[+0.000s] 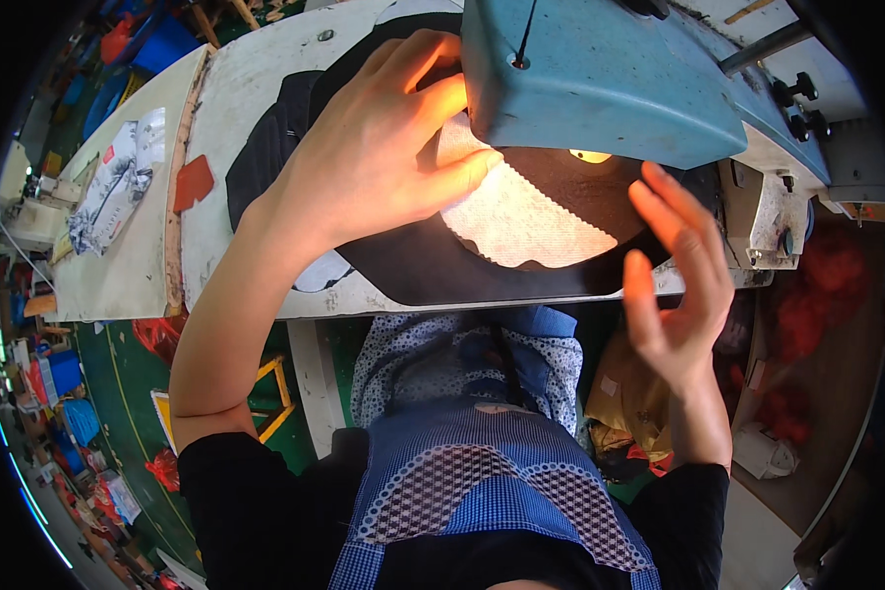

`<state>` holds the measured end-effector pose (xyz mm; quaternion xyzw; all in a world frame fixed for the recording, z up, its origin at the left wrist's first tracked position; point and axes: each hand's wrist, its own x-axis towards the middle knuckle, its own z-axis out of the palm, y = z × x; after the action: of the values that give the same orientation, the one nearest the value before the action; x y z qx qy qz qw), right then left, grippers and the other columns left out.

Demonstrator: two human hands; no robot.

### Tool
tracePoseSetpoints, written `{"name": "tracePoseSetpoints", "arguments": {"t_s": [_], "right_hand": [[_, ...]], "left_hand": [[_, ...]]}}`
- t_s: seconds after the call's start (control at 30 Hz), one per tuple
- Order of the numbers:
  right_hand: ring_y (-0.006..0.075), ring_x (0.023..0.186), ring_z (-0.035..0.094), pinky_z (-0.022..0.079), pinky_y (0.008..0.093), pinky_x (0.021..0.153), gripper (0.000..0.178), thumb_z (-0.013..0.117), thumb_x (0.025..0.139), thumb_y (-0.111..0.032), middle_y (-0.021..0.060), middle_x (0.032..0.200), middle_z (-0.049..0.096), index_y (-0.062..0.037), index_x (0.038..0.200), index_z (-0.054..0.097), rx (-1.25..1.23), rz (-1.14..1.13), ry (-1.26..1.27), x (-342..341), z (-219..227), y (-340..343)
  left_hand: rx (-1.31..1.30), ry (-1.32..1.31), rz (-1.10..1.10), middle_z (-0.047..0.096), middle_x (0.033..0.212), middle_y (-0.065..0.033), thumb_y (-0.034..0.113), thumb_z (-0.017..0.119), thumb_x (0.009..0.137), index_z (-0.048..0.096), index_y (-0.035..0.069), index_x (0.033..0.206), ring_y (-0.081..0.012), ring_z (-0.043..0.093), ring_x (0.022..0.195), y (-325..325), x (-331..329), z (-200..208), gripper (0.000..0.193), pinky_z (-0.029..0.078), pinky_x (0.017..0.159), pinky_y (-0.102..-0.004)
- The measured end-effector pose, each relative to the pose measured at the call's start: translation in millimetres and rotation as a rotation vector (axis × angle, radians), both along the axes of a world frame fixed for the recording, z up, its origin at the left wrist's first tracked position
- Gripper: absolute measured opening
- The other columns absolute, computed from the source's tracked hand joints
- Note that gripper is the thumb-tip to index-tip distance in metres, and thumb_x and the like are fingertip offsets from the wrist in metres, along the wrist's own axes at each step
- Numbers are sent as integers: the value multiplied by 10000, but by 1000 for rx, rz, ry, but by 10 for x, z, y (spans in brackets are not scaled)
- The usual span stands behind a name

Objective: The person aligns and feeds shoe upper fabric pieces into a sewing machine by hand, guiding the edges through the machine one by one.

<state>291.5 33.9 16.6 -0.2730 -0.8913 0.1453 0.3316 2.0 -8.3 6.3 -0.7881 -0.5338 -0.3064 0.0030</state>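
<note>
Black fabric (393, 261) lies across the white work table, under the blue head of what looks like an industrial sewing machine (610, 98). A pale ribbed piece with a zigzag edge (531, 221) rests within the dark fabric, beside a brown surface (575, 182). My left hand (393, 143) is spread over the fabric, its thumb touching the pale piece and its fingertips close against the machine head. Raised at the fabric's right edge, my right hand (683, 275) has its fingers apart and grips nothing. A lamp lights this spot; the machine head hides the far side.
On the table's left part are a small red-brown scrap (195, 183) and a patterned plastic packet (118, 182). Black knobs (801, 103) stick out at the machine's right. Below the table stand a yellow frame (277, 393) and a brown bag (631, 393).
</note>
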Motion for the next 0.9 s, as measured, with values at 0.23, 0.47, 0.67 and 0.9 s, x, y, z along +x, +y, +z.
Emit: {"name": "tracePoseSetpoints", "arguments": {"t_s": [0.23,0.47,0.67,0.9], "right_hand": [[301,1149,673,522,376,989,404,613,811,65,175,1278,674,-3,1197,715,-5,-40,-18,126,-54,154],[278,1160,672,516,364,989,369,596,853,78,152,1258,691,-14,1188,722,22,-124,13,120,-50,219],[250,1149,672,488,342,1008,328,606,863,77,125,1239,703,-23,1146,737,-61,-162,96,180,-129,358],[267,1150,652,494,346,983,275,627,855,62,144,1260,673,-25,1088,744,94,-172,37,231,-127,339]], "left_hand": [[17,49,-9,605,1062,-113,144,722,791,628,33,913,-313,602,1032,16,-53,-5,190,524,871,-424],[125,88,-60,630,1104,-129,137,707,813,619,34,993,-344,619,1026,79,-134,-55,224,520,910,-443],[28,16,-94,620,1155,-139,160,764,787,648,45,1082,-356,623,1073,49,-83,-39,337,524,938,-436],[6,48,11,599,1190,-138,178,777,761,676,43,973,-348,588,1093,64,-76,-13,271,515,952,-444]]}}
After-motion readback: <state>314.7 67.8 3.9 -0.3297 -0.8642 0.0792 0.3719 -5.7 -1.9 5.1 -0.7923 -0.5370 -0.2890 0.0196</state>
